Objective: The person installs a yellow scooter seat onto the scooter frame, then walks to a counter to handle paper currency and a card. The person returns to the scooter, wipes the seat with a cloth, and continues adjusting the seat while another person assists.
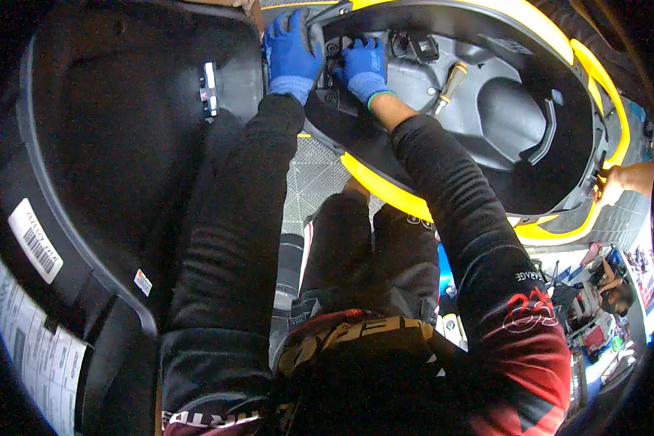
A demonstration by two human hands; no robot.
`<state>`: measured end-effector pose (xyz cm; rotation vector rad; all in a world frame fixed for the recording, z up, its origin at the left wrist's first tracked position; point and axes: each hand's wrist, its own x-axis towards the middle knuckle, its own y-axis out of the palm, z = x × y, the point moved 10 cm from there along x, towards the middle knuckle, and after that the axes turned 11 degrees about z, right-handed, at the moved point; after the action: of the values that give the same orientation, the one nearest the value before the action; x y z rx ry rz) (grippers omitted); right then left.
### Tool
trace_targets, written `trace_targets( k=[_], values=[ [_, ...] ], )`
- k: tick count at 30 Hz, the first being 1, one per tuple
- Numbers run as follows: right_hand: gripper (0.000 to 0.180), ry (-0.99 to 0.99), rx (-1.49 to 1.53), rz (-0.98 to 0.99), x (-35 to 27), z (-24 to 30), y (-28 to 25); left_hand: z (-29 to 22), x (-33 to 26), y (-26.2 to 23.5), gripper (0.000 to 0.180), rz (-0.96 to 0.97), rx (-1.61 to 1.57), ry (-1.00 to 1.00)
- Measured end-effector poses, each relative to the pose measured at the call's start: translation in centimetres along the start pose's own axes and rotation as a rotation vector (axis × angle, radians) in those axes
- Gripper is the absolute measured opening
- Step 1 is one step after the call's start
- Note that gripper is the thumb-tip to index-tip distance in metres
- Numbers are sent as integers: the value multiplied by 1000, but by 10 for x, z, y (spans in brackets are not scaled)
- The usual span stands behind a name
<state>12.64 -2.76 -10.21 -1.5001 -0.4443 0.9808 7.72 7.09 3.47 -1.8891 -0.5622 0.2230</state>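
Both my hands wear blue knitted gloves and work at the far left end of a black storage compartment [512, 116], which looks like a scooter's under-seat bucket. My left hand [294, 54] lies at the outer end of its rim, fingers stretched away from me and the thumb apart. Inside the rim, my right hand [363, 65] reaches down to the black fittings [330, 65] on the end wall. Its fingers are bent, and whatever is between them is hidden. A screwdriver [454, 83] with a yellowish handle rests on the compartment floor beside my right hand.
Yellow body panels [385, 182] surround the compartment. A large black seat [109, 131], underside showing, stands close on the left with labels on it. Another person's hand [614, 183] touches the yellow panel at the right. Grey patterned flooring [312, 178] shows below.
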Motion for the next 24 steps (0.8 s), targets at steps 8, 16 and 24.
trace_targets(
  k=[8, 16, 24],
  values=[
    [29, 9, -42, 105, 6, 5, 14, -14, -1, -12, 34, -31, -9, 33],
    [31, 104, 363, 20, 3, -30, -4, -17, -1, -10, 33, -53, 6, 63],
    [21, 62, 203, -103, 21, -4, 3, -14, -2, -8, 29, -62, -13, 63]
  ],
)
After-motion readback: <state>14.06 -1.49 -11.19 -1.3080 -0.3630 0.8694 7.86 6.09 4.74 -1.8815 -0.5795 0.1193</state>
